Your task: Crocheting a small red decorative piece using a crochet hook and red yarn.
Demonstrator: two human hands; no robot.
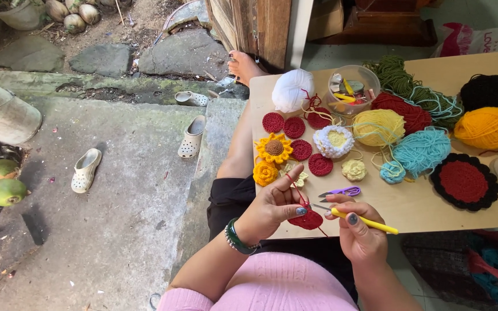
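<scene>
Small red crocheted round (306, 219), at the near edge of the low wooden table (427, 204), just above the lap. Pinched between thumb and fingers of the left hand (272, 208), with a thin red yarn strand (293, 183) running up over the raised forefinger. Yellow-handled crochet hook (364, 221) clamped in the right hand (359, 230), metal tip touching the red round – both hands close together, each closed on its own thing. Green and beaded bracelets (237, 237) on the left wrist.

Just beyond the hands, purple scissors (342, 192) flat on the table. Further out, a row of finished pieces: dark red rounds (295, 128), a sunflower (274, 148), a yellow rose (265, 173), a white-and-yellow flower (334, 141). To the right, a large red round with black border (465, 181), and yarn balls in turquoise (422, 151), yellow (378, 126), orange (488, 128), black (493, 91), white (293, 90). Clear plastic tub (353, 89) with small tools behind – on the concrete floor at the left, pale clogs (85, 170).
</scene>
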